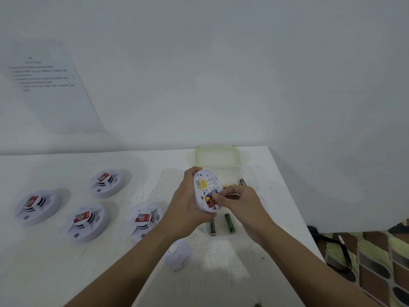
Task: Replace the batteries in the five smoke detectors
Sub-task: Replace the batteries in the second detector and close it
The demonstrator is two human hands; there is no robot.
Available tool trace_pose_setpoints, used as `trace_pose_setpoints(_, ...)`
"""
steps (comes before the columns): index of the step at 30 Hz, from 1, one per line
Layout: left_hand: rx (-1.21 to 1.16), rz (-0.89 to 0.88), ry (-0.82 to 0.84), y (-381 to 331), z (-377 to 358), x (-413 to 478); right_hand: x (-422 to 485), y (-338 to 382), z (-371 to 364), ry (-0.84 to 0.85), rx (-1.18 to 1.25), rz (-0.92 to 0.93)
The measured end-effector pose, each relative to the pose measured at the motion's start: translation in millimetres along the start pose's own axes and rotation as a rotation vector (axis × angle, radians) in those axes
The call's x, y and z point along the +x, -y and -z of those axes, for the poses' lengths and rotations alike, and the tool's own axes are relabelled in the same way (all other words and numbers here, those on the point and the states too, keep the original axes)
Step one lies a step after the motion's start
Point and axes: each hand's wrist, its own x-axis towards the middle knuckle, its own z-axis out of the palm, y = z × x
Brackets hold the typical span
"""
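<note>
**While the left hand (pixel 188 202) is gripping a round white smoke detector (pixel 204 185), the right hand (pixel 241 207) is pinching at its battery**

As the detector is being held on edge above the white tabletop (pixel 66 262), its back is facing the camera. The left grip is wrapping round its left rim. The right grip is narrow, with thumb and forefinger pinching the blue, yellow and red battery (pixel 210 199) sitting in the open bay.

Four more white, red-labelled smoke detectors (pixel 107 183) (pixel 36 207) (pixel 87 221) (pixel 145 220) are sitting face up on the tabletop to the left. A small round white cover (pixel 178 254) is lying between the forearms.

Behind the hands a clear plastic box with a green-rimmed lid (pixel 217 156) is standing open, with spare batteries (pixel 242 182) lying inside. A dark battery (pixel 212 227) and a green battery (pixel 229 222) are lying side by side just below the hands. A printed paper sheet (pixel 51 85) is hanging on the wall.
</note>
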Motion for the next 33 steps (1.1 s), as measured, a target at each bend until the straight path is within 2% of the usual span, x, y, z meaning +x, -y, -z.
trace_pose_setpoints(5, 0.036, -0.019, -0.027, 1.2, -7.0, 3.3, 3.3, 1.3, 2.0, -0.037, -0.087, 0.018)
trace_pose_setpoints(10, 0.028, -0.015, -0.092, 5.0, -8.8, 4.6, -0.3, 2.9, 5.5, -0.155, -0.143, 0.143)
trace_pose_setpoints(18, 0.06, -0.068, -0.07, 1.9, -8.9, 4.0, -7.4, 20.4, 15.5, -0.084, -0.046, 0.281)
trace_pose_setpoints(22, 0.002, -0.029, -0.077, 12.7, 2.6, -6.9, -2.1, 4.9, 25.3, -0.148, -0.18, 0.333)
trace_pose_setpoints(30, -0.119, 0.01, -0.09, 33.7, 18.3, -27.9, 1.5, -35.4, 11.7, -0.011, -0.495, 0.267)
trace_pose_setpoints(33, -0.117, -0.013, -0.097, 30.7, 20.5, -29.3, 0.3, -31.0, 9.8, -0.025, -0.559, 0.304)
